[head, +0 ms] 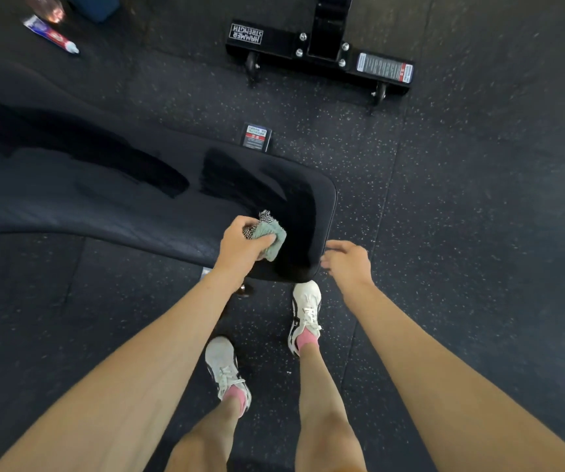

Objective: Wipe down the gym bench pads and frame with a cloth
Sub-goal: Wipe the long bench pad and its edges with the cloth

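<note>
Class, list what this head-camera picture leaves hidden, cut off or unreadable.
Head view:
- Whatever is beneath the bench pad: hidden by the pad.
- Pad's far end: cut off by the left edge.
- Text on the warning label: too small.
- Underside of the cloth: hidden by the left hand.

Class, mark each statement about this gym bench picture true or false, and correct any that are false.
1. The left hand grips the cloth against the bench pad. True.
2. The right hand holds a second cloth. False: it holds nothing, and its fingers are relaxed beside the pad's corner.
3. Dark streaks run across the pad. True.
4. The person wears black shoes. False: the shoes are white, worn with pink socks.
</note>
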Demonstrator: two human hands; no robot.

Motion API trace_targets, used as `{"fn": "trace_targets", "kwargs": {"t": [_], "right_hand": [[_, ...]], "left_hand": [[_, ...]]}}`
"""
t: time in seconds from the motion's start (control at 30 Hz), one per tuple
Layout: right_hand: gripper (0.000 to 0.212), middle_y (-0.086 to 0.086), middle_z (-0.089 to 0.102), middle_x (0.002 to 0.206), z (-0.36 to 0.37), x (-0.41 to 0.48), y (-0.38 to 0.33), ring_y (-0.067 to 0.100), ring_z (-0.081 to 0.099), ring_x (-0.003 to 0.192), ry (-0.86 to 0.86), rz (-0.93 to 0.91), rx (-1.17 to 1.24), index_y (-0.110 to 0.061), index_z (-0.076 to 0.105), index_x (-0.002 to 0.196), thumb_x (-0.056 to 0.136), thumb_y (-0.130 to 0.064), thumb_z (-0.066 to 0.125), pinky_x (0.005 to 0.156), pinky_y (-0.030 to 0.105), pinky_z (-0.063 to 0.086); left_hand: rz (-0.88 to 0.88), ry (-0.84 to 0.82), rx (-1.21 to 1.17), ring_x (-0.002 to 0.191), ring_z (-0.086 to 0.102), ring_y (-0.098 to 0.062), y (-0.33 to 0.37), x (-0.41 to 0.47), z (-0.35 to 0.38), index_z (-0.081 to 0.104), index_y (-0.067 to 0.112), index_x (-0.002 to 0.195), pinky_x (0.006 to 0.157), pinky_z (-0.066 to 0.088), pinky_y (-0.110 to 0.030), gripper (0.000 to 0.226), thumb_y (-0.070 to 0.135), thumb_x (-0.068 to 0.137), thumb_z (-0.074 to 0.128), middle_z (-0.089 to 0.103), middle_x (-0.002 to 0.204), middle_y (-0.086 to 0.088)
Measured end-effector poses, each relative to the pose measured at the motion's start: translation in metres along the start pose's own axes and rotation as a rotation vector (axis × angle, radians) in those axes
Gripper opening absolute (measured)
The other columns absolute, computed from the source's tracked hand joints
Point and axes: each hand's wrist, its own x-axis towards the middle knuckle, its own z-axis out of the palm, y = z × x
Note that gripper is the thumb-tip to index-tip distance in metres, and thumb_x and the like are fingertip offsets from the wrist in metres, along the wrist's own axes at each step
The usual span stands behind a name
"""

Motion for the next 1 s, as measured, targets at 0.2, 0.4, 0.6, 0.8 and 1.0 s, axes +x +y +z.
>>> {"fn": "trace_targets", "kwargs": {"t": [0.2, 0.4, 0.6, 0.8, 1.0], "right_hand": [[0.029, 0.006, 0.070, 0.111, 0.018, -0.011, -0.045, 0.019, 0.067, 0.097, -0.394, 0.079, 0.319, -0.018, 0.060, 0.123, 0.096, -0.009, 0.053, 0.085, 0.032, 0.052], [0.020, 0.009, 0.070, 0.104, 0.037, -0.016, -0.052, 0.023, 0.067, 0.098, -0.342, -0.002, 0.310, -0.010, 0.064, 0.109, 0.094, -0.001, 0.054, 0.091, 0.037, 0.053], [0.018, 0.007, 0.069, 0.095, 0.046, -0.025, -0.057, 0.018, 0.066, 0.092, -0.304, -0.094, 0.255, -0.015, 0.065, 0.093, 0.089, 0.003, 0.060, 0.080, 0.027, 0.055], [0.020, 0.009, 0.070, 0.096, 0.038, -0.025, -0.065, 0.020, 0.068, 0.085, -0.253, -0.012, 0.473, -0.006, 0.060, 0.107, 0.092, 0.005, 0.055, 0.077, 0.032, 0.056], [0.025, 0.010, 0.069, 0.100, 0.044, -0.030, -0.064, 0.021, 0.067, 0.088, -0.350, 0.039, 0.507, -0.010, 0.059, 0.112, 0.095, 0.005, 0.049, 0.076, 0.035, 0.057]], "left_hand": [[-0.109, -0.276, -0.253, 0.103, 0.063, -0.020, 0.025, -0.008, -0.007, 0.065, 0.018, 0.105, 0.086, 0.053, -0.036, 0.014, 0.024, 0.094, 0.059, 0.069, 0.109, -0.006], [-0.215, -0.398, -0.427, 0.112, 0.062, -0.022, 0.032, -0.010, -0.034, 0.063, 0.020, 0.119, 0.095, 0.051, -0.047, 0.050, 0.053, 0.083, 0.060, 0.066, 0.120, -0.005], [-0.257, -0.326, -0.307, 0.105, 0.064, -0.022, 0.038, -0.016, -0.040, 0.052, 0.023, 0.127, 0.091, 0.053, -0.046, 0.050, 0.036, 0.083, 0.072, 0.063, 0.117, -0.005], [-0.247, -0.317, -0.500, 0.106, 0.064, -0.024, 0.023, -0.019, -0.057, 0.050, 0.011, 0.131, 0.084, 0.056, -0.034, 0.056, -0.017, 0.083, 0.056, 0.063, 0.116, -0.011], [-0.257, -0.426, -0.526, 0.103, 0.065, -0.022, 0.016, -0.019, -0.070, 0.057, 0.012, 0.125, 0.082, 0.057, -0.034, 0.053, -0.019, 0.083, 0.051, 0.065, 0.118, -0.009]]}}
